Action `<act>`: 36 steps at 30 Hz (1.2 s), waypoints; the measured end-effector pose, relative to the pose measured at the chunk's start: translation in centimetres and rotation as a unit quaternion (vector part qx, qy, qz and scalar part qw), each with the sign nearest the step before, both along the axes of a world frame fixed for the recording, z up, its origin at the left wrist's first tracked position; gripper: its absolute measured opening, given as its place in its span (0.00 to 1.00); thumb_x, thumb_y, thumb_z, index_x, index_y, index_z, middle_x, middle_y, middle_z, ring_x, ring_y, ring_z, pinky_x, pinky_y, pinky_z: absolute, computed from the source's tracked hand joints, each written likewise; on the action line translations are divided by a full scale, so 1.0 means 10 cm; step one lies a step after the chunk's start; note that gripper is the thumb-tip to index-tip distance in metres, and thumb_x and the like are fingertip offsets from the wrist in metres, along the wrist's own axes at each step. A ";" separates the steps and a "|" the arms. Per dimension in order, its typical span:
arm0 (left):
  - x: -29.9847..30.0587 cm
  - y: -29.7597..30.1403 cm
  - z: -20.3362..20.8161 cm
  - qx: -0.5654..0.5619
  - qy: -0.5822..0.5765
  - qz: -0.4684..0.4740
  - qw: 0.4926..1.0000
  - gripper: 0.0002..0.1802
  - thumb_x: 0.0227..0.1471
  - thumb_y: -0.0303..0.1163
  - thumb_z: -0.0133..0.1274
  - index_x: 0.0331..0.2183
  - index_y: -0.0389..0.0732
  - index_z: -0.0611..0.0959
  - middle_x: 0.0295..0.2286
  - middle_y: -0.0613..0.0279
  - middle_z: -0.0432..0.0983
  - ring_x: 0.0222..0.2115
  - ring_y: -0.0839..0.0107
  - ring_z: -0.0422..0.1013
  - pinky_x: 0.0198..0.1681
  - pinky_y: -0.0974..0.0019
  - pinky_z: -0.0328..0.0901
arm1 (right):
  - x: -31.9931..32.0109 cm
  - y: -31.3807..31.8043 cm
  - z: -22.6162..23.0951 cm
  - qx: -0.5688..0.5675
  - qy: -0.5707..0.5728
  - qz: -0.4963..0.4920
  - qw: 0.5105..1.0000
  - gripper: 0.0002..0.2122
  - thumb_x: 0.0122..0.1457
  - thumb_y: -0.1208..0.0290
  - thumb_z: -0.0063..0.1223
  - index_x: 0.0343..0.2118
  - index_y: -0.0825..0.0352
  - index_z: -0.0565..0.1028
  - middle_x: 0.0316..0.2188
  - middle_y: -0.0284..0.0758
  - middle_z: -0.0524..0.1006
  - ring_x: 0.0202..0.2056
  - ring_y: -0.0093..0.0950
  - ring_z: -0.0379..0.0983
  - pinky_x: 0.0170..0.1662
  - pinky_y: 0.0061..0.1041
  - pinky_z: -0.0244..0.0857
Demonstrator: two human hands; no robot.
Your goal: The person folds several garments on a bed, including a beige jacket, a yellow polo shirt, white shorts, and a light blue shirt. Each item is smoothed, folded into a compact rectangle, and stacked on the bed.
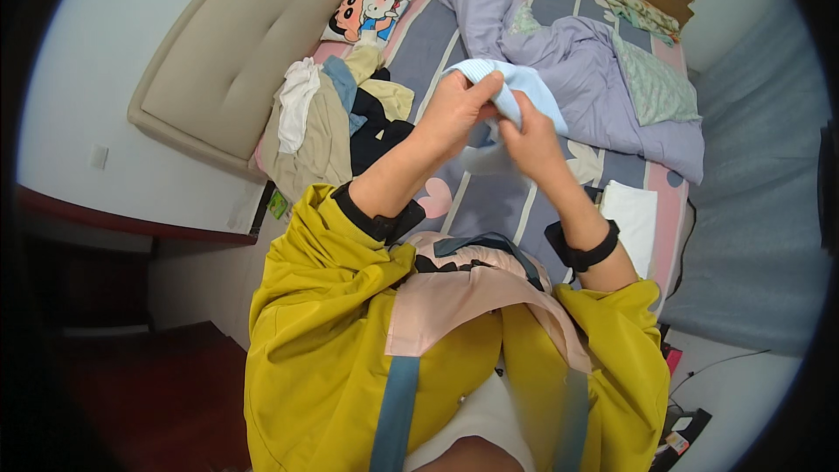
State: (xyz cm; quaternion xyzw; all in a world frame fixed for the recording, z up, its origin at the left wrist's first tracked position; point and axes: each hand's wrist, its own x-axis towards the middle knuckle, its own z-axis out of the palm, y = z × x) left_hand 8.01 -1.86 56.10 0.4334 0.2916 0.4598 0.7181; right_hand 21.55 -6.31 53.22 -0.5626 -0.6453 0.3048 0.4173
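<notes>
Left hand [454, 109]: closed on the light blue cloth [524, 87], fingers pinch its upper edge
Right hand [529, 135]: closed on the same cloth from below, touching the left hand
Cloth: held up above the bed [454, 44], between both hands; its long axis goes from upper left to lower right, and the free end points to the right of the hands
Pile of clothes [336, 118]: lies on the bed, left of the hands
Purple blanket [568, 44]: crumpled behind and right of the hands
White folded piece [631, 214]: just beside the right wrist
</notes>
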 end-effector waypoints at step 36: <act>0.19 0.42 -0.04 0.114 0.394 -0.086 0.908 0.20 0.41 0.37 0.55 0.33 0.29 0.75 0.26 0.53 0.73 0.26 0.67 0.70 0.29 0.65 0.65 | 0.13 -0.29 0.22 0.102 -0.094 0.014 0.990 0.16 0.46 0.70 0.54 0.37 0.70 0.66 0.34 0.39 0.69 0.36 0.33 0.69 0.38 0.27 0.63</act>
